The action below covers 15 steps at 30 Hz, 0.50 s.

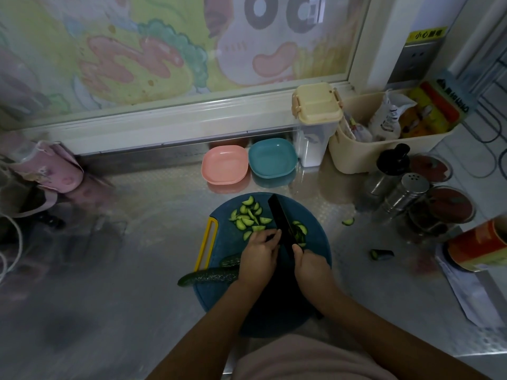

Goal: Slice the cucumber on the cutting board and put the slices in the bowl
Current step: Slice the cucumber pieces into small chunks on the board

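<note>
Gripping the handle of a black knife, the right hand has its fingers wrapped tight around it, with the blade pointing far across the round blue cutting board. The left hand sits just left of the blade with its fingers curled down; what lies under them is hidden, so I cannot tell whether it holds anything.

About a dozen half-moon slices lie left of the blade on the far part of the board, and a smaller cluster is on its right. Two uncut cucumber lengths remain at the near left: a long one overhanging the board's edge and a shorter one beside the left hand. A yellow frame-shaped piece runs along the board's left edge.

Two bowls stand side by side beyond the board, one pink and one teal, neither holding any slices. To the right on the counter lie one stray slice and one dark cucumber end. Further right are a metal shaker, a black-topped bottle, two red-lidded jars, an orange canister and a beige basket.
</note>
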Each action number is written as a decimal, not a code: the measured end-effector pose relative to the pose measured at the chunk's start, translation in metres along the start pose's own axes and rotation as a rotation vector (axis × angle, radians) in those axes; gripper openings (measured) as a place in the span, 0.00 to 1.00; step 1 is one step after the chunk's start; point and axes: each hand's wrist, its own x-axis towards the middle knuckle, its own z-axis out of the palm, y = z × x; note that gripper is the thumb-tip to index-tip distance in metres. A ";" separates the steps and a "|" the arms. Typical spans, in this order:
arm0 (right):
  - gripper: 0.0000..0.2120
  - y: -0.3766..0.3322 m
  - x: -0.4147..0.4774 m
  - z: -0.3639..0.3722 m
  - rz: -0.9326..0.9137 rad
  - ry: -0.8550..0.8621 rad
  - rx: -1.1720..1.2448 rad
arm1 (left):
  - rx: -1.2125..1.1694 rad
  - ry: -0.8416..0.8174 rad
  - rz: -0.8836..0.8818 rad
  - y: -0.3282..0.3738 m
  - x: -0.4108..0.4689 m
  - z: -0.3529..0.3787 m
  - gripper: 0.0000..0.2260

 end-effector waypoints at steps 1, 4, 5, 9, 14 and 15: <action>0.25 0.001 0.001 0.000 0.001 0.007 0.004 | 0.012 -0.002 0.003 0.000 0.000 0.000 0.18; 0.24 0.003 0.000 0.000 0.002 0.029 0.003 | 0.036 -0.001 -0.002 0.001 0.002 -0.001 0.16; 0.24 0.004 0.000 0.000 -0.001 0.033 0.002 | 0.040 -0.001 0.001 0.001 0.002 -0.002 0.16; 0.24 0.008 -0.001 -0.004 -0.012 0.011 0.043 | 0.038 0.005 -0.012 0.004 0.003 -0.004 0.18; 0.25 0.015 -0.009 -0.012 -0.084 -0.009 0.131 | 0.036 0.020 -0.025 0.005 0.005 -0.005 0.18; 0.25 0.015 -0.010 -0.013 -0.095 -0.013 0.125 | 0.038 0.021 -0.020 0.005 0.004 -0.005 0.18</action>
